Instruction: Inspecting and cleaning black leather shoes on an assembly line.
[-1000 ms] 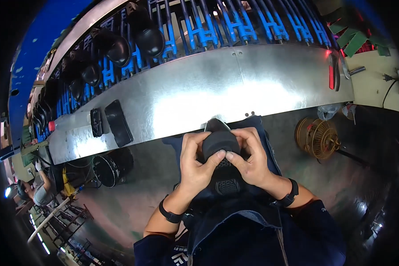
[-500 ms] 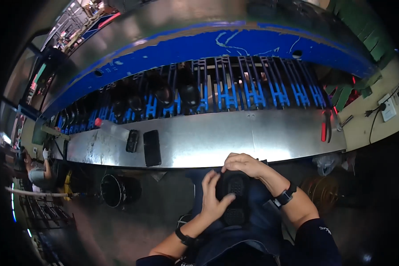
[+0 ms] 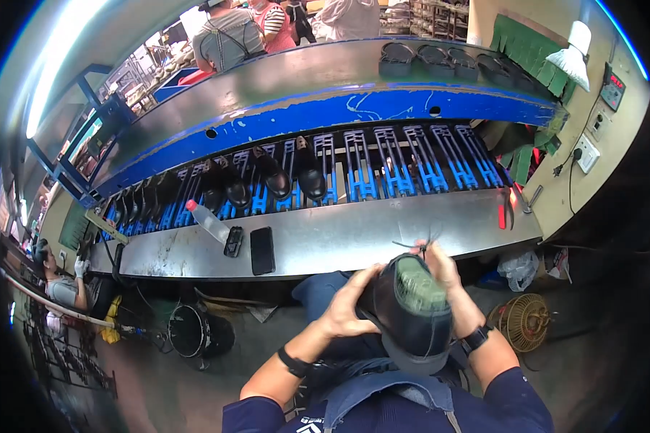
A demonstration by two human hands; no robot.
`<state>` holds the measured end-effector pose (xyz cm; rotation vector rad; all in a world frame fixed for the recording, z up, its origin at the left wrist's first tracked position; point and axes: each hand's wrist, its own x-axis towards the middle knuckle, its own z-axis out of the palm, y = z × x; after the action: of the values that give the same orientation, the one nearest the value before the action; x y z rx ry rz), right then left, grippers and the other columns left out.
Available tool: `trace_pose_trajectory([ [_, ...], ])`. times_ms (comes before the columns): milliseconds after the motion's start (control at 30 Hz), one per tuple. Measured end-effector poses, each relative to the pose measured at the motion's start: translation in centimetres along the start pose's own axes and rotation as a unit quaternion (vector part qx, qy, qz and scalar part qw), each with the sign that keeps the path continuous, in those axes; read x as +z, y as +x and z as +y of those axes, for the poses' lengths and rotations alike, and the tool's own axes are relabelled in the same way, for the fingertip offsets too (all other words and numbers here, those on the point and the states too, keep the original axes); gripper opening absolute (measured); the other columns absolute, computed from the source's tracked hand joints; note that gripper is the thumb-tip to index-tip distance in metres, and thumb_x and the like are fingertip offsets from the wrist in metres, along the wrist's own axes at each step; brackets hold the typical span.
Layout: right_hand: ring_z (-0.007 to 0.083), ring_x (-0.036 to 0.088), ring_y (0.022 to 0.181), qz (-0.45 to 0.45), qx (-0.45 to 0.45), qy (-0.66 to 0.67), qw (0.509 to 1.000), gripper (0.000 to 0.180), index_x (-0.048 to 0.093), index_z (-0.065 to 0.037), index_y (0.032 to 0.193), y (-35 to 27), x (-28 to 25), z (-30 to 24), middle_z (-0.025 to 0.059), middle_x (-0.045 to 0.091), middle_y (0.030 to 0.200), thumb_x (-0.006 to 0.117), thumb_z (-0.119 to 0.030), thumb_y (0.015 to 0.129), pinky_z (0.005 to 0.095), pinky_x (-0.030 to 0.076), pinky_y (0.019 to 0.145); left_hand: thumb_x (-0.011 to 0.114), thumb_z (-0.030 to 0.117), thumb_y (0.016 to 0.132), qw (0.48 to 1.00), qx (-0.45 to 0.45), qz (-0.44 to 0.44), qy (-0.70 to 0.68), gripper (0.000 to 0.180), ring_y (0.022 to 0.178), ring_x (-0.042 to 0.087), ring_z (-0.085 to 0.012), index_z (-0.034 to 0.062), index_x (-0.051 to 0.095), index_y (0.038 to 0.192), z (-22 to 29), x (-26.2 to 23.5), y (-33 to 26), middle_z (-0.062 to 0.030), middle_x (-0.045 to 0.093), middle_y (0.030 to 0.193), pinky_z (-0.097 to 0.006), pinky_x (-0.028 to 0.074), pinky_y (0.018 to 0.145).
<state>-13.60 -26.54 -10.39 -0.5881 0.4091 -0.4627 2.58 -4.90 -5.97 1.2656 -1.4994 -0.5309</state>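
I hold a black shoe (image 3: 412, 339) above my lap, its upper facing up and its toe toward me. A green shoe last (image 3: 417, 283) fills its opening. My left hand (image 3: 348, 307) is closed around the shoe's left side, its thumb and fingers spread along it. On the right side, my right hand (image 3: 444, 270) grips the far end. Thin dark strands (image 3: 422, 247) stick out by its fingertips; I cannot tell whether they are laces or thread. The far side of the shoe hides part of my right hand's fingers.
Ahead stands a metal bench (image 3: 339, 231) with a phone (image 3: 262, 250), a small black case (image 3: 232, 241), a bottle (image 3: 208, 220) and pliers (image 3: 506, 209). Behind are blue racks (image 3: 401, 169) holding black shoes (image 3: 310, 173). A bucket (image 3: 198, 330) and a fan (image 3: 523, 322) flank me. A co-worker (image 3: 63, 289) sits far left.
The shoe was sole up on my lap; now it is turned over and raised, with its upper and green last showing. Both hands have shifted around it. The view has tilted up.
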Motion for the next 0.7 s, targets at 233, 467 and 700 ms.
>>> trace_pose_trajectory([
  [233, 0.0311, 0.054, 0.129, -0.096, -0.176, -0.52, 0.83, 0.076, 0.035, 0.001, 0.148, -1.7, 6.1, 7.7, 0.0227, 0.055, 0.138, 0.072, -0.03, 0.089, 0.0386, 0.042, 0.107, 0.069, 0.051, 0.09, 0.842, -0.298, 0.232, -0.384, 0.081, 0.116, 0.057, -0.0197, 0.0079, 0.034, 0.149, -3.5, 4.9, -4.8, -0.0107, 0.054, 0.132, -0.035, 0.048, 0.1],
  [467, 0.0403, 0.045, 0.137, -0.104, -0.093, -0.626, 0.767, 0.061, 0.038, 0.005, 0.146, -9.3, 3.2, 7.6, 0.0292, 0.043, 0.147, 0.05, -0.035, 0.102, 0.0418, 0.034, 0.115, 0.056, 0.054, 0.094, 0.733, -0.388, 0.315, -0.462, 0.057, 0.097, 0.069, -0.0268, 0.006, 0.058, 0.125, -2.0, 4.1, -4.0, -0.0141, 0.068, 0.109, -0.041, 0.058, 0.087],
  [700, 0.0282, 0.062, 0.106, 0.061, -0.314, -0.532, 0.784, 0.037, 0.063, 0.006, 0.116, -12.4, 3.0, -4.0, 0.0188, 0.065, 0.111, 0.044, -0.023, 0.104, 0.0342, 0.047, 0.095, 0.054, 0.059, 0.096, 0.662, -0.61, -0.04, -0.433, 0.071, 0.114, 0.061, -0.0378, 0.002, 0.048, 0.138, -1.5, 6.8, -6.8, -0.0225, 0.057, 0.131, -0.051, 0.051, 0.098],
])
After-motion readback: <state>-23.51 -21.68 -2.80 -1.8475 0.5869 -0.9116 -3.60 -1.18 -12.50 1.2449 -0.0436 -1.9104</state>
